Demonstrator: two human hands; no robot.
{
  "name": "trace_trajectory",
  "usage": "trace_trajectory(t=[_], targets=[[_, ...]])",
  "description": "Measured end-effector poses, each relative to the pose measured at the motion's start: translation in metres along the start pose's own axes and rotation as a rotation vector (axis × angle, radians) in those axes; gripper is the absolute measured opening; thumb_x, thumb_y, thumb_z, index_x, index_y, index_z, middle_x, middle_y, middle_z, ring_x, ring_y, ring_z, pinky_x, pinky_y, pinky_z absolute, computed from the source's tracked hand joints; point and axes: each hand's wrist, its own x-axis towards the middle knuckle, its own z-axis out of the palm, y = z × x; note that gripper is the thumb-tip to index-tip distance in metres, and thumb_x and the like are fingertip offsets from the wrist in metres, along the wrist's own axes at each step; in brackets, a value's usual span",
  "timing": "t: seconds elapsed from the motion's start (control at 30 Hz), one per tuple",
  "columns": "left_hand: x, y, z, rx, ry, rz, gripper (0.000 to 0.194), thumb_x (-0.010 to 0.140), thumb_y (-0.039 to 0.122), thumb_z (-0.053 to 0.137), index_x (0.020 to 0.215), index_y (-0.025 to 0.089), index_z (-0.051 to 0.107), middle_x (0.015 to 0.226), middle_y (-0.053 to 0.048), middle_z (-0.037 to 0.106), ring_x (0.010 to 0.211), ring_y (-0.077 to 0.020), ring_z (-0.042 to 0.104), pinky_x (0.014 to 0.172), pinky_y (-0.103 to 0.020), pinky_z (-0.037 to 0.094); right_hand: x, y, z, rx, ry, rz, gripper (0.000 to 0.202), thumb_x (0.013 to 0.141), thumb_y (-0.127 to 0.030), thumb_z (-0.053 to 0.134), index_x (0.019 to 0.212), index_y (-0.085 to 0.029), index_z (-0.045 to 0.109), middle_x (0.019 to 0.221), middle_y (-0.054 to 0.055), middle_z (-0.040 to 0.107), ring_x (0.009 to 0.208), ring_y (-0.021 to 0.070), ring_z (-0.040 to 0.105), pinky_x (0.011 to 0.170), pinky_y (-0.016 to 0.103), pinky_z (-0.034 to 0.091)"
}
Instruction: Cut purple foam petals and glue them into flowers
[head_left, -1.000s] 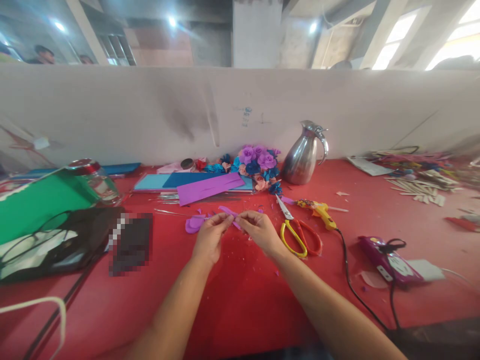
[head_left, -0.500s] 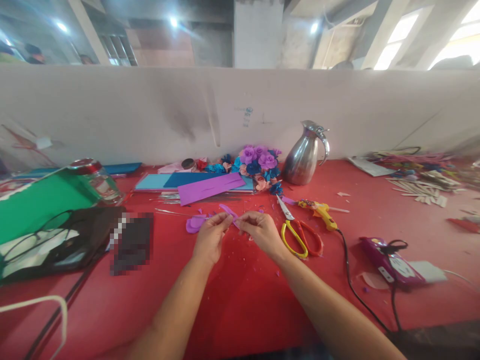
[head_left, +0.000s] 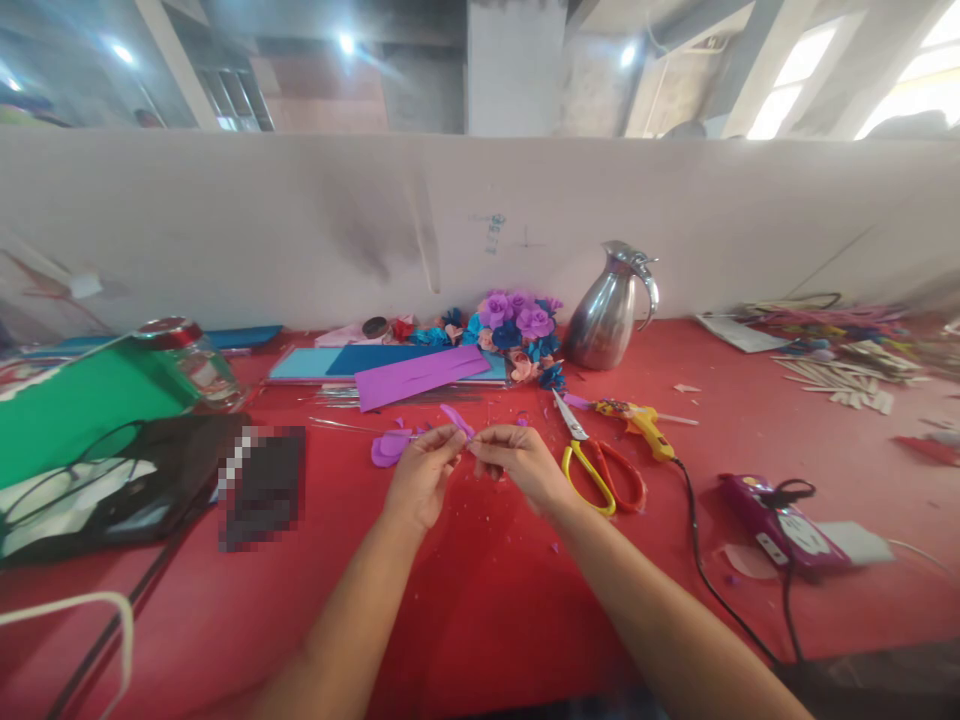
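A small purple paper strip is pinched between my two hands over the red table. My left hand has its fingers closed on the strip's lower part. My right hand meets it from the right, thumb and forefinger pressed together at the strip's edge. Purple paper petals lie just left of my left hand, beside a thin wire. Scissors with a yellow and a red handle lie right of my right hand. Behind the hands is a long purple paper piece.
Paper flowers and a steel jug stand at the back. A yellow glue gun and a purple power socket with cords are on the right. A glass jar, a green sheet and a dark bag lie left.
The purple strip has shifted slightly and shows less between my hands. My right hand's fingers have moved a little at its edge; my left hand is almost unmoved.
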Motion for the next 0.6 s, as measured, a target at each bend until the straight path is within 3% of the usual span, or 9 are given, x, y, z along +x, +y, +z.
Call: trace_trajectory(t=[0.2, 0.3, 0.6], targets=[[0.001, 0.001, -0.002, -0.05, 0.063, 0.009, 0.029, 0.04, 0.02, 0.087, 0.06, 0.015, 0.066, 0.06, 0.002, 0.064, 0.054, -0.0069, 0.052, 0.056, -0.02, 0.04, -0.002, 0.01, 0.0, -0.32, 0.187, -0.218, 0.013, 0.075, -0.03, 0.062, 0.076, -0.019, 0.067, 0.067, 0.001, 0.067, 0.058, 0.0128, 0.058, 0.055, 0.022, 0.042], [0.0, 0.002, -0.002, -0.05, 0.057, 0.017, 0.029, 0.04, 0.021, 0.087, 0.06, 0.015, 0.067, 0.06, 0.002, 0.064, 0.056, -0.0072, 0.053, 0.058, -0.02, 0.04, -0.005, 0.012, 0.001, -0.446, 0.205, -0.286, 0.014, 0.081, -0.027, 0.056, 0.074, -0.021, 0.066, 0.066, 0.0, 0.066, 0.054, 0.0118, 0.059, 0.053, 0.022, 0.042], [0.001, -0.001, -0.002, -0.018, 0.023, 0.038, 0.029, 0.04, 0.023, 0.088, 0.06, 0.015, 0.068, 0.06, 0.001, 0.064, 0.057, -0.0085, 0.053, 0.058, -0.022, 0.04, 0.0, 0.005, -0.001, -0.119, -0.007, -0.046, 0.021, 0.076, -0.036, 0.058, 0.073, -0.017, 0.062, 0.053, -0.002, 0.06, 0.037, 0.0086, 0.052, 0.041, 0.019, 0.039]])
